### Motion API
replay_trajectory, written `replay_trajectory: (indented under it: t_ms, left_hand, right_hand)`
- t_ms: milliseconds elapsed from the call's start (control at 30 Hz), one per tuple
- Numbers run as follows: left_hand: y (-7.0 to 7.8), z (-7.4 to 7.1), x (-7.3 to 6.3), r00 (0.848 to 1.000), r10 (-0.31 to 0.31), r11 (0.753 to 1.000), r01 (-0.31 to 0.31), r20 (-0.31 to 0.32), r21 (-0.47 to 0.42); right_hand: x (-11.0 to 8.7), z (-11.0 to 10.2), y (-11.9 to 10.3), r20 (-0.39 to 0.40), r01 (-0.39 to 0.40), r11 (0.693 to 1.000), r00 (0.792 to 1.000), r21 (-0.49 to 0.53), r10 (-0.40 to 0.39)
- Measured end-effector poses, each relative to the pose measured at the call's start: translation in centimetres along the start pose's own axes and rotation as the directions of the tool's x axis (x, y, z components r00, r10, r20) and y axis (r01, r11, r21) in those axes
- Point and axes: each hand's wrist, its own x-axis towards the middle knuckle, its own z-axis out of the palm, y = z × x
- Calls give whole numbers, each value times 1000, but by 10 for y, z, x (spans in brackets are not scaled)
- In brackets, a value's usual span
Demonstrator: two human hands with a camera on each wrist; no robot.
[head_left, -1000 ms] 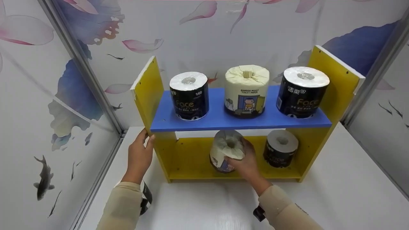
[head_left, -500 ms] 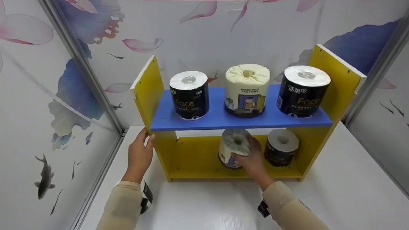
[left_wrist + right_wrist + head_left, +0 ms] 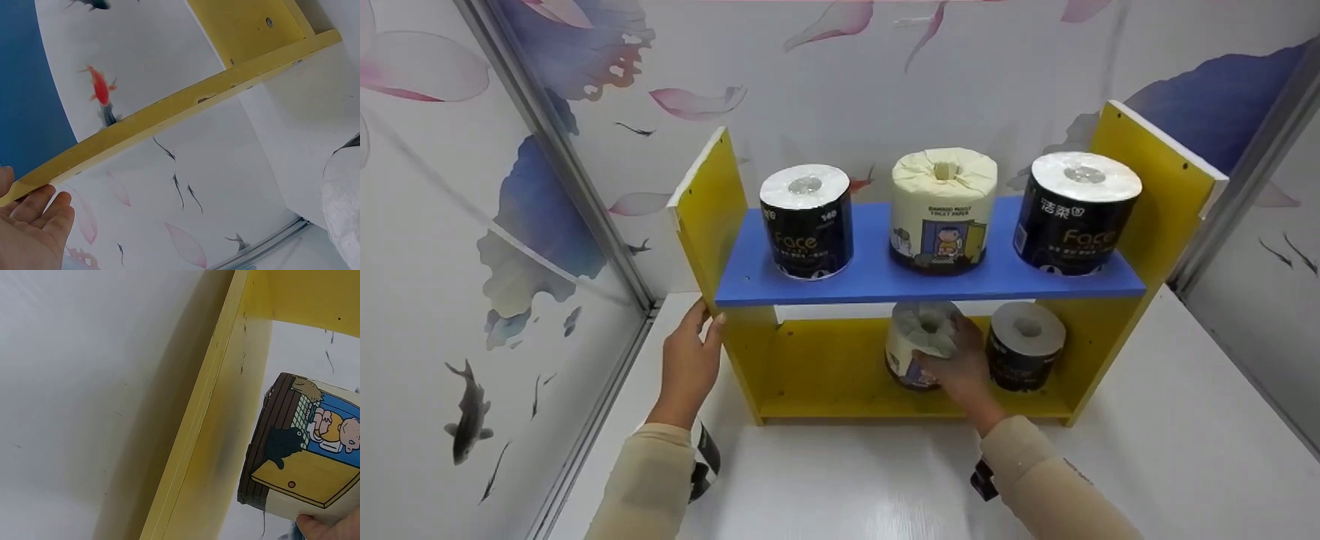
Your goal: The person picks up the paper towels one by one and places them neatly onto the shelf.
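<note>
My right hand (image 3: 962,367) grips a cream-wrapped toilet paper roll (image 3: 901,352) with a cartoon print inside the lower level of a yellow and blue shelf (image 3: 825,405). The right wrist view shows the cartoon side of this roll close to the yellow lower board, a thumb at its edge. To its right stands a black-wrapped roll (image 3: 1024,367). My left hand (image 3: 690,371) holds the front edge of the shelf's left side panel (image 3: 169,109), thumb on one side and fingers on the other in the left wrist view.
On the blue upper board (image 3: 877,289) stand a black roll (image 3: 810,232), a cream roll (image 3: 941,202) and another black roll (image 3: 1072,225). A roll (image 3: 705,465) sits partly hidden beside my left forearm. Near my right sleeve is a dark-wrapped thing (image 3: 984,480). Printed walls surround the white table.
My right hand has moved the cream toilet paper roll rightward and a little deeper into the lower level, and the roll now stands straighter. My left hand keeps its place on the side panel.
</note>
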Motion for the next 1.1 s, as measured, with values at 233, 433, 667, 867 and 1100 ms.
replay_trajectory:
  t_ms: [233, 433, 667, 867, 1100]
  left_hand:
    - [0, 0, 0, 1000, -10, 1000, 10, 13, -9]
    - [2, -1, -1, 1000, -20, 1000, 20, 9, -10]
    - [1, 0, -1, 1000, -11, 1000, 11, 3, -2]
    - [2, 0, -1, 1000, -16, 1000, 16, 3, -1]
    - [1, 0, 0, 1000, -8, 1000, 8, -5, -4]
  right_hand:
    - [7, 1, 4, 11, -26, 999, 1000, -19, 26]
    - [9, -1, 8, 39, -69, 995, 997, -71, 72]
    - [11, -3, 11, 44, -52, 991, 997, -125, 58]
    - [10, -3, 11, 27, -27, 992, 999, -120, 30]
    - [7, -3, 11, 17, -16, 990, 1000, -139, 18]
